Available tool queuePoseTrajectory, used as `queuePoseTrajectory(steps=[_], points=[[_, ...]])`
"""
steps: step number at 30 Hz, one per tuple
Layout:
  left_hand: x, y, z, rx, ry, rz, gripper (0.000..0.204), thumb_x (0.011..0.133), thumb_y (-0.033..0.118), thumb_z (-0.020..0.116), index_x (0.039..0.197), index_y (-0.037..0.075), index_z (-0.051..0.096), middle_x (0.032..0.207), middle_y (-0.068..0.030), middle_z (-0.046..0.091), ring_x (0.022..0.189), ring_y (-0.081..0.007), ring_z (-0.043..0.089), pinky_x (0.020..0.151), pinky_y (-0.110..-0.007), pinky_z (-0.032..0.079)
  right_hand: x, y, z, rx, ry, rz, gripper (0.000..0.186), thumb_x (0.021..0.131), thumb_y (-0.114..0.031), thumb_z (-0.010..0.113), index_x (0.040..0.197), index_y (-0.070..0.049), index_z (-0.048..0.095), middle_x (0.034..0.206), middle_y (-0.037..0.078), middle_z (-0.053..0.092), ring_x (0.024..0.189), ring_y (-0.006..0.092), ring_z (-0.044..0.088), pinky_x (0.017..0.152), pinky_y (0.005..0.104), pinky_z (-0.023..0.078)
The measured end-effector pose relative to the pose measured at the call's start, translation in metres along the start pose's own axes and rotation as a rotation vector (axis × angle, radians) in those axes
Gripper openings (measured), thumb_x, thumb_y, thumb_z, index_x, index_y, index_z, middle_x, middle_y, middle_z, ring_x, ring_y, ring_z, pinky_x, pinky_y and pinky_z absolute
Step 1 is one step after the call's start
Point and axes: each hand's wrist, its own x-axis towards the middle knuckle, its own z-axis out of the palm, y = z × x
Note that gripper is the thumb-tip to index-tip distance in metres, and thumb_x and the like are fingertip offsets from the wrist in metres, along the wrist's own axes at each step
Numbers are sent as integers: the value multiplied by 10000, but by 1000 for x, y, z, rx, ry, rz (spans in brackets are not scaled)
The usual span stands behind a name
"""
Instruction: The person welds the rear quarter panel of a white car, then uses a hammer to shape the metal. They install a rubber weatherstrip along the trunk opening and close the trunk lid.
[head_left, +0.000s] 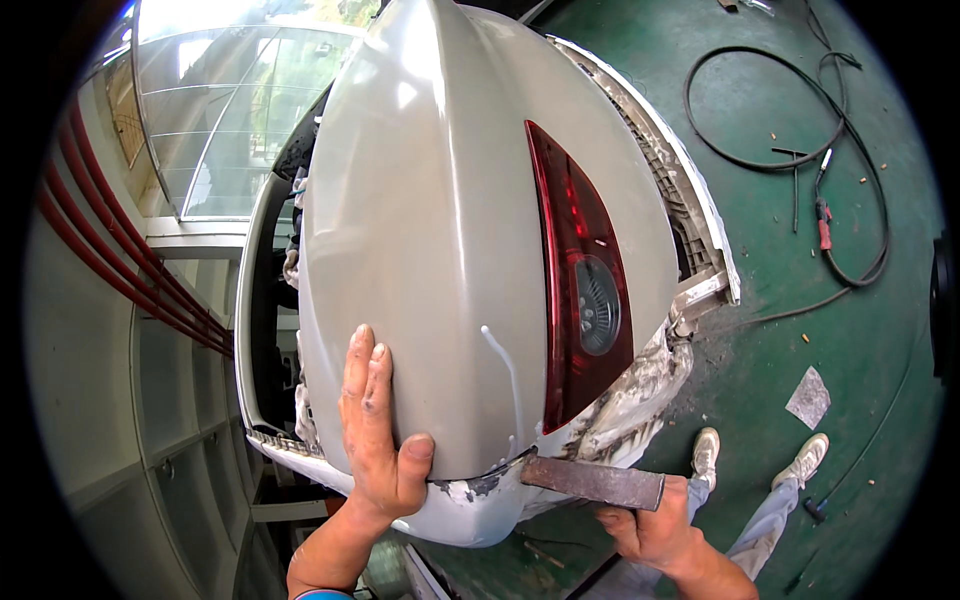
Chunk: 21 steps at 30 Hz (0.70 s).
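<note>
A beige-grey car body panel [400,230] with a red tail light [590,290] set in its right side fills the middle of the view. My left hand [380,430] lies on the panel near its lower edge, fingers stretched out and thumb apart. In my right hand [655,530] is a flat, worn metal bar [595,483], its far end at the scraped corner of the panel's lower edge, below the tail light. Whether that end touches the metal cannot be told. A pale drawn line [508,375] runs down the panel between my left hand and the light.
On the green floor [740,240] at right lie a coiled black cable [760,165], a red-handled torch [824,225], a T-shaped tool [795,190] and a grey sheet [809,397]. My shoes [802,460] stand at lower right. Red pipes [120,240] and white shelving [160,400] line the left.
</note>
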Motion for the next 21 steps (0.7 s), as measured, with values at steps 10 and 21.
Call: queuePoseTrajectory(steps=[10,21], points=[[0,2,-2,-1,-2,-6,755,1029,454,445,1525,-113,391,1582,-378,330,1485,-511,336,1214,-551,262,1,1,-2,-23,21,-26,91,887,-125,646,854,-43,670,703,70,637,525,264,603,510,363,467],[2,0,2,-8,-9,-19,762,1029,468,433,1530,-105,388,1585,-378,324,1485,-505,339,1213,-547,263,-9,12,9,53,29,6,165,751,-132,748,859,-46,657,742,65,650,536,259,601,492,349,450]])
